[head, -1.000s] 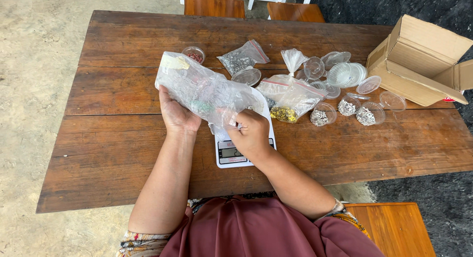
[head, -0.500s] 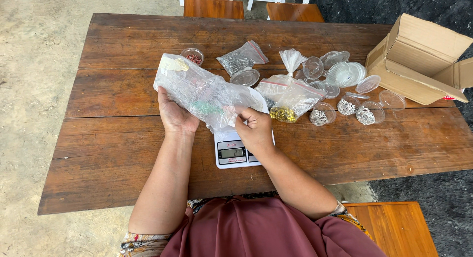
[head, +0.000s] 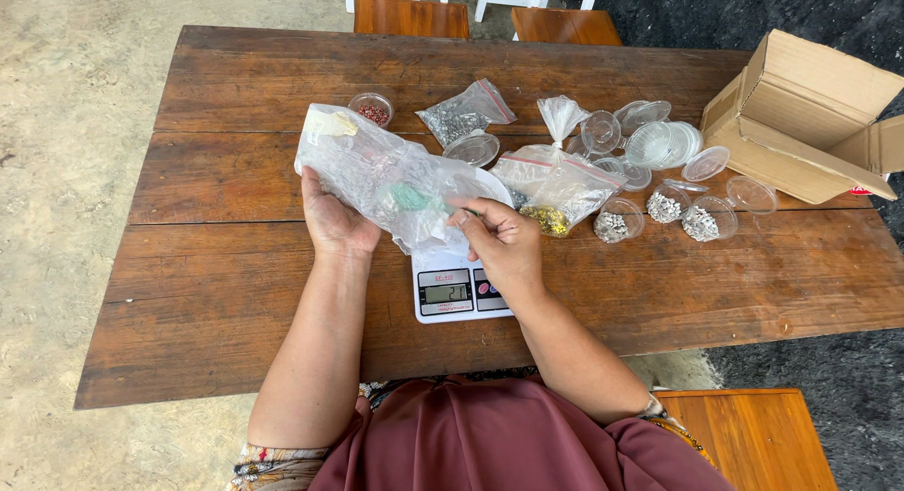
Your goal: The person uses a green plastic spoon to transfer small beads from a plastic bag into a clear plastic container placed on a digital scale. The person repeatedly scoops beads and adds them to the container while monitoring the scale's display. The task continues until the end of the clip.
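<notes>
My one camera sits on my head, looking steeply down and forward over my forearms at the brown plank wooden table [head: 235, 293], close enough to show nearly its whole top.

At the table's [head: 235, 293] near edge, I hold a large plastic bag [head: 386, 176] above the kitchen scale [head: 460, 291], my left hand [head: 331, 223] under its left part and my right hand [head: 501, 239] pinching its right end. Beyond the bag sit a small dish [head: 372, 108] and a filled pouch [head: 464, 114]. To the right lie more bags [head: 557, 180], then lidded cups [head: 683, 213] and loose lids [head: 659, 143]. An open cardboard box [head: 800, 119] stands at the far right.
</notes>
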